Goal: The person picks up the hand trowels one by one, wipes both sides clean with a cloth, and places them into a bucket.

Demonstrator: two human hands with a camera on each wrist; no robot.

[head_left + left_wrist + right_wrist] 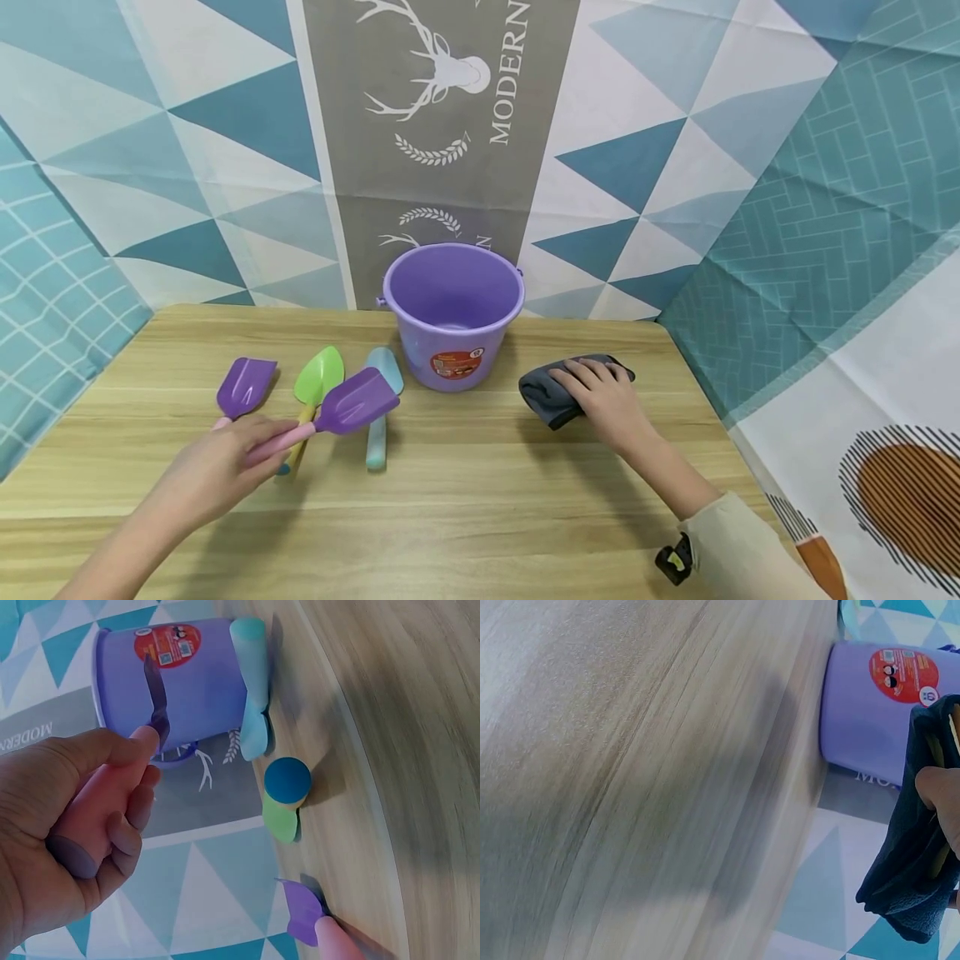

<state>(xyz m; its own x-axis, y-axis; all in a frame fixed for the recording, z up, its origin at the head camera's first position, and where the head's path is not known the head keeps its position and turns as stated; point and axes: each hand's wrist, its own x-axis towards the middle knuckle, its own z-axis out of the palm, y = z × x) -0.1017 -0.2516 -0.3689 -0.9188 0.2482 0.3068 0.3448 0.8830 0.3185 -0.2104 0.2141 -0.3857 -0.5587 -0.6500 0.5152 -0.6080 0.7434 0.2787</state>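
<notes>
My left hand (225,467) grips the pink handle of a toy shovel (358,402) with a purple blade, its fingers curled round the handle (105,802) in the left wrist view. The shovel is held up over the table, its blade overlapping a light blue trowel (377,443) in the head view. My right hand (606,398) holds a folded dark grey cloth (551,396) above the right side of the table. In the right wrist view the thumb (939,796) lies against the cloth (900,862). A purple bucket (456,333) stands upright between both hands, toward the back.
On the left of the wooden table (450,533) lie a second purple shovel (246,385) with a pink handle and a green trowel (321,375) with a yellow handle. Patterned cloth walls (630,125) rise behind and beside the table.
</notes>
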